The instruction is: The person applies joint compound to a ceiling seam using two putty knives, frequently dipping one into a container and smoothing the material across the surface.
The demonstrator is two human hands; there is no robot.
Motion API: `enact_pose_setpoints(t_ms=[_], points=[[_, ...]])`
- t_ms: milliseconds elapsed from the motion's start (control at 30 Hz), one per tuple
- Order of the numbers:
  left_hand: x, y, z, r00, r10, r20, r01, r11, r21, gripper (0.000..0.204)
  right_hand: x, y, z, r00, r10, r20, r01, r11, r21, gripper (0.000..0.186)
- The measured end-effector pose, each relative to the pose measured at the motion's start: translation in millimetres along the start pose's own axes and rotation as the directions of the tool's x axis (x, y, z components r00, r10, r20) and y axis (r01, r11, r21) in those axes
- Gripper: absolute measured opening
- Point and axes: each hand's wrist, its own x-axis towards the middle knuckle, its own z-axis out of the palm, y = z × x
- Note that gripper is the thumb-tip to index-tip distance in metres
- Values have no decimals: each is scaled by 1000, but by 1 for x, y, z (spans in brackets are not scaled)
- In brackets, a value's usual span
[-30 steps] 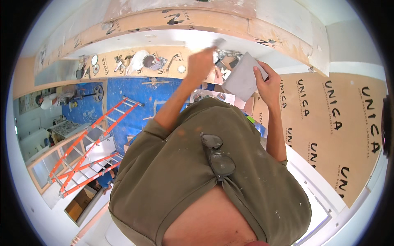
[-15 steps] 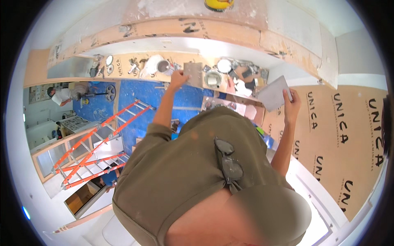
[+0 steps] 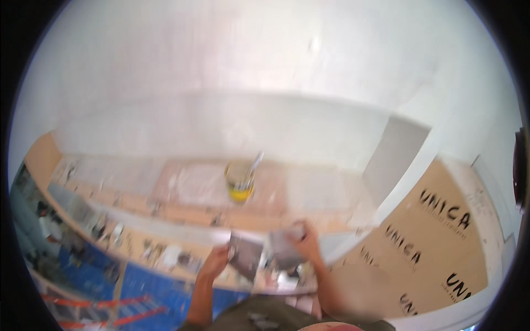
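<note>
In front of me, below the ledge, my left hand [image 3: 214,262] is closed on the edge of a flat dark grey plate [image 3: 246,256], which hangs tilted. My right hand [image 3: 308,244] grips another flat grey plate [image 3: 283,251] just to its right. The two plates are close together; blur hides whether they touch and what kind of tool they are. Beyond them on the ledge [image 3: 320,190] stands a yellow-bottomed tub [image 3: 240,182] with a pale handle [image 3: 257,160] sticking up from it.
A worktop [image 3: 187,254] under the ledge is crowded with tools and containers. Brown protective board [image 3: 441,248] covers the surface at right. An orange ladder [image 3: 105,306] stands at lower left over blue floor covering [image 3: 149,287]. Another person [image 3: 51,229] is at far left.
My view has tipped up toward the wall and ledge, bringing the whole tub into sight. Both plates, held wide apart before, have come close together in front of me.
</note>
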Motion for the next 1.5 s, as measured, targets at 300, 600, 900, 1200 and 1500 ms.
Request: enact_pose_setpoints(t_ms=[300,600,900,1200,1500], points=[[36,-18,52,953,-282,110,248,935,254,29,-13,1,4,859,-25,512,-179,921,345,49],[35,-18,36,969,-198,-148,180,976,-125,25,-16,10,-17,771,223,597,-482,816,318,32],[21,24,59,962,-230,145,157,906,393,26,-8,-6,-13,785,29,619,-111,989,93,21],[6,6,60,956,-270,117,217,914,342,21,-11,-15,-12,561,56,826,-201,977,70,25],[5,-19,22,983,-136,124,104,967,233,17,4,-15,-8,411,12,912,-249,963,100,19]])
